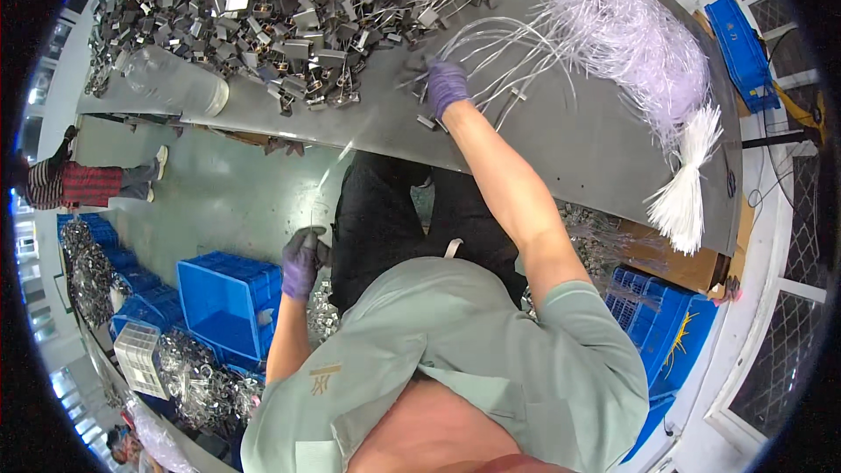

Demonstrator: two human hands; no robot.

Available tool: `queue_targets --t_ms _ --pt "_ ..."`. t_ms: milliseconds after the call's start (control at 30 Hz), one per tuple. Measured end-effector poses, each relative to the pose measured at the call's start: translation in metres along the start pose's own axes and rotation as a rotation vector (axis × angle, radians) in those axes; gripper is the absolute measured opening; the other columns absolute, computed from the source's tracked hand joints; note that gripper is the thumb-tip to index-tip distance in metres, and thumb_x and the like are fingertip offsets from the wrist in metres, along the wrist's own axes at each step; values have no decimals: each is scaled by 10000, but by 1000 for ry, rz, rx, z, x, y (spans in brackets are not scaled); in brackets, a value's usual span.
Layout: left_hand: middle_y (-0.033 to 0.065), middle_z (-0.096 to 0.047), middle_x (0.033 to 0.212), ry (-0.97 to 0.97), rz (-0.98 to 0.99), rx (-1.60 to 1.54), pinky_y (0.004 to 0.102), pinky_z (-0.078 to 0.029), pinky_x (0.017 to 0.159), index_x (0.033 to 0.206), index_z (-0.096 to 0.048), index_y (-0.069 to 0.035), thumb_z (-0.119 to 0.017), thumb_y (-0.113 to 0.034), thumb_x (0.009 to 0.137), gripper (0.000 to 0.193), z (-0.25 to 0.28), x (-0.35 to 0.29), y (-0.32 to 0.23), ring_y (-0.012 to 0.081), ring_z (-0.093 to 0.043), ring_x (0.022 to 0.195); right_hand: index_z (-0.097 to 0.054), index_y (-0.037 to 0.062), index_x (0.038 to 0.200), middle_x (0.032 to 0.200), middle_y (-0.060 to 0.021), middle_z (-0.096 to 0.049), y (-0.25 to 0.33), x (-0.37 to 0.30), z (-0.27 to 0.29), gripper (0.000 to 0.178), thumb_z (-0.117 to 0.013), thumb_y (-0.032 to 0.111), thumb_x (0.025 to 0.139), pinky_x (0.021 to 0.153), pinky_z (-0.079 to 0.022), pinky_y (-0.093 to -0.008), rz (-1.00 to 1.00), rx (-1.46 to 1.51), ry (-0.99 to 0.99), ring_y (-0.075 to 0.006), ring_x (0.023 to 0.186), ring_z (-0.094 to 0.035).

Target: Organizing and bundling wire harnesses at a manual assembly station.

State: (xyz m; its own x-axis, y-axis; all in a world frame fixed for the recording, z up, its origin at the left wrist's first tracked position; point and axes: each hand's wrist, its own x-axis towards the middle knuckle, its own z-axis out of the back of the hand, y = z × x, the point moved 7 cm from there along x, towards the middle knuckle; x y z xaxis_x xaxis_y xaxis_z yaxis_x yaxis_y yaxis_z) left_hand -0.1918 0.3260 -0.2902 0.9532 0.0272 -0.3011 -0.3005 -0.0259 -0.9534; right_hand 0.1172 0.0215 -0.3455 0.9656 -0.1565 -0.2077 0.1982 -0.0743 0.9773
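Observation:
My left hand, in a purple glove with grey fingertips, hangs low beside my left leg. Its fingers are pinched on a thin pale strand that rises blurred toward the table edge. Over the grey table, my right hand wears a similar glove. Motion smears its fingertips, so their grip cannot be made out. Looping clear strands lie just beyond and right of it, with a few small metal pieces close by. A large heap of dark metal clip-like parts spreads to its left.
A clear plastic jar lies on its side by the heap. At the right rests a big bundle of clear strands with white ends. Blue crates stand at lower left, near piled metal parts. Another person stands at far left.

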Motion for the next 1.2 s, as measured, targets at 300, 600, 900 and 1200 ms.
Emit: queue_targets --t_ms 300,600,900,1200 --pt "39 -578 638 -163 185 11 261 -450 459 1357 -457 -48 -536 -239 954 453 46 -31 49 129 -552 492 -564 -40 1026 906 -172 -686 63 0 48 284 -545 226 928 564 -551 -355 164 193 -129 -285 729 -687" --pt "72 -616 763 -70 124 -13 248 -453 457 1459 -308 -135 -589 -365 918 652 39 -22 31 150 -600 526 -568 -51 1053 915 -182 -679 78 -19 59 300 -580 211 907 544 -546 -346 182 134 -90 -275 705 -680" --pt "112 -622 724 141 70 14 264 -464 463 1486 -181 -66 -565 -320 910 738 -24 5 -9 164 -573 504 -668 -13 1009 869 -144 -694 93 -54 24 438 -665 388 832 669 -510 -365 145 -257 224 -232 714 -646" --pt "75 -614 744 329 164 -149 241 -449 496 1492 -201 -101 -570 -223 872 732 -84 32 -48 124 -546 526 -588 -64 1032 897 -140 -664 154 -63 57 340 -628 245 895 549 -546 -275 175 28 175 -198 705 -667"
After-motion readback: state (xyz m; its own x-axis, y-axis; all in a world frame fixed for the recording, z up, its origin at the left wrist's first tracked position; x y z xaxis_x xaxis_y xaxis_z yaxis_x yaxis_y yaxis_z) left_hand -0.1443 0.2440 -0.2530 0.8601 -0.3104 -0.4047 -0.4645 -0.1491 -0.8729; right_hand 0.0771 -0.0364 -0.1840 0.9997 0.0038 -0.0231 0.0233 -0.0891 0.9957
